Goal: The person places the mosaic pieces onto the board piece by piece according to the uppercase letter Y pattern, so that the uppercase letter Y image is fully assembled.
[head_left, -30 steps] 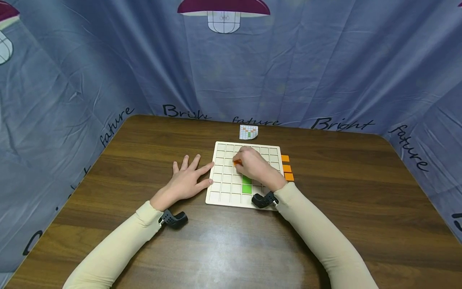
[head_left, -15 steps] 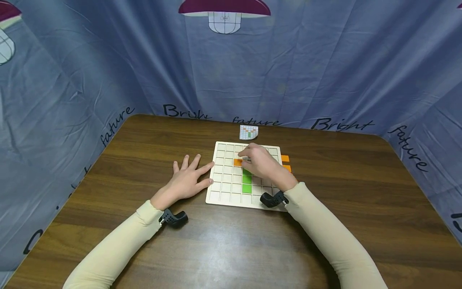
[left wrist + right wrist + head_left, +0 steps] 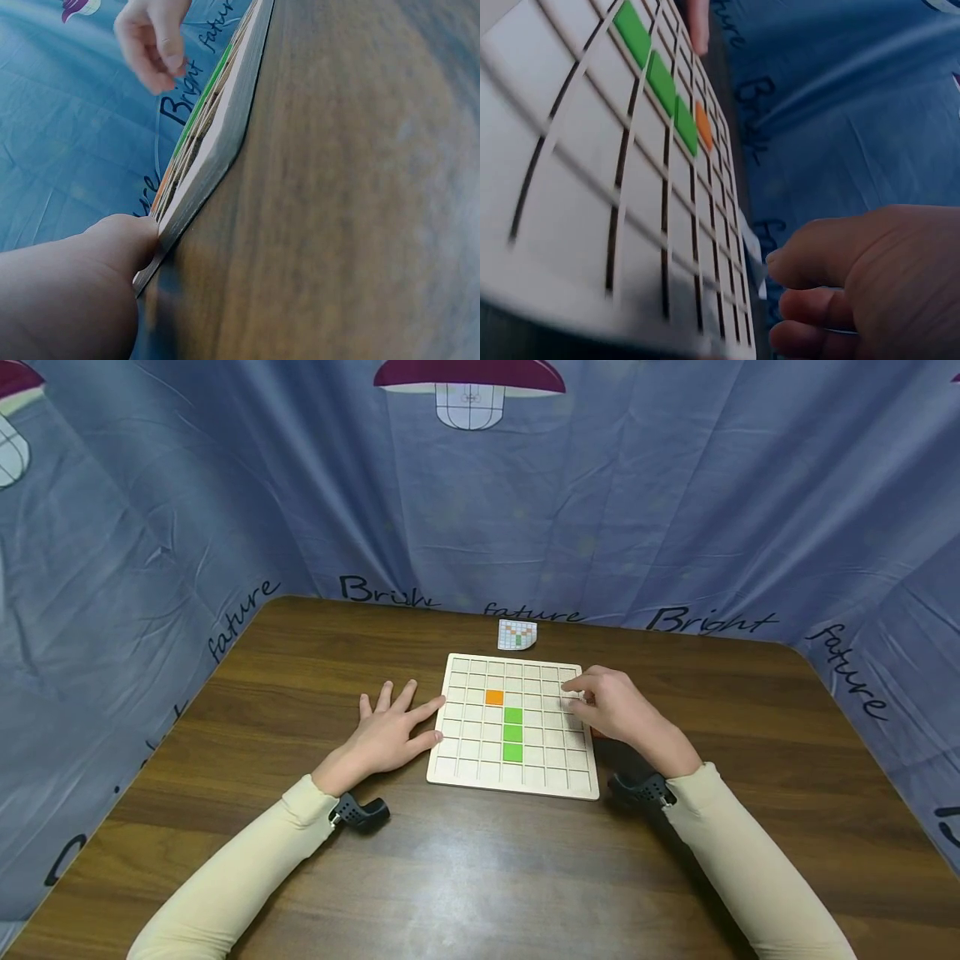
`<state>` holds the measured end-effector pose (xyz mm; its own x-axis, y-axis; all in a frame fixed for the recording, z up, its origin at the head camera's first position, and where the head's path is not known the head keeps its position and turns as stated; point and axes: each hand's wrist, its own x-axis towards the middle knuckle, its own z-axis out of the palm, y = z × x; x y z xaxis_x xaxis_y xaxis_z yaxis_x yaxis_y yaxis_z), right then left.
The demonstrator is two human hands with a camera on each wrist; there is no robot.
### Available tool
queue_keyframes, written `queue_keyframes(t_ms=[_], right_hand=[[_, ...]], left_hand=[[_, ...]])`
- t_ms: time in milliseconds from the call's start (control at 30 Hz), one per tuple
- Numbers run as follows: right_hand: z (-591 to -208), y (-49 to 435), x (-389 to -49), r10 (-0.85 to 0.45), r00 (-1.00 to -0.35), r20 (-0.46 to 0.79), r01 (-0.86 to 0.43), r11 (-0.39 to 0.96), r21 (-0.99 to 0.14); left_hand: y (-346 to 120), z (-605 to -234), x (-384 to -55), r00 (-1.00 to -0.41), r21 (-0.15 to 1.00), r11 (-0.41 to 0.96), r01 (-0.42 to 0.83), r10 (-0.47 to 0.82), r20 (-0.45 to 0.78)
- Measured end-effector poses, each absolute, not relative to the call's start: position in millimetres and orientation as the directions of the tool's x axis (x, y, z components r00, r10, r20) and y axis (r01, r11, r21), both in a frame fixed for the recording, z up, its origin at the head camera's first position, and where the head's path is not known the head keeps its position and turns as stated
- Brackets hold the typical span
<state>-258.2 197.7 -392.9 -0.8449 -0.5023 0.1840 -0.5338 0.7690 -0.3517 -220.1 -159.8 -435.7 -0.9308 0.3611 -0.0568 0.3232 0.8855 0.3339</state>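
A pale wooden grid board (image 3: 468, 767) lies on the table. Three green square tiles (image 3: 513, 733) sit in one column of its cells, and one orange square tile (image 3: 494, 697) sits up and left of them. My left hand (image 3: 386, 737) rests on the table with fingers spread, thumb and index fingertip touching the board's left edge. Over the board's right edge hovers my right hand (image 3: 618, 706), its fingers loosely bent and nothing visible between them. The loose orange tiles beside that edge are almost wholly hidden beneath it.
Behind the board lies a small paper card (image 3: 517, 634) printed with a coloured grid. The brown wooden table (image 3: 337, 885) extends to both sides. Blue printed curtains (image 3: 630, 510) stand at its back and sides.
My right hand has let go of the orange tile in its cell and moved right, from mid-board to the right edge, now covering the loose orange tiles. The left hand stays put.
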Motion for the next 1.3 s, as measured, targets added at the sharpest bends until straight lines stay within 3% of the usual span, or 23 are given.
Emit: queue_keyframes(t_ms=[300,1300], right_hand=[[-405.5,221.9,-246.1,-0.434,-0.893,0.116,-0.446,0.823,-0.351],[-419.4,239.5,-234.1,-0.443,-0.883,0.156,-0.469,0.819,-0.332]], left_hand=[[-159.9,-436.5,-220.7,-0.932,0.332,0.887,0.321,0.358,-0.055],[-160.2,-437.6,-221.1,-0.930,0.328,0.885,0.331,0.365,-0.047]])
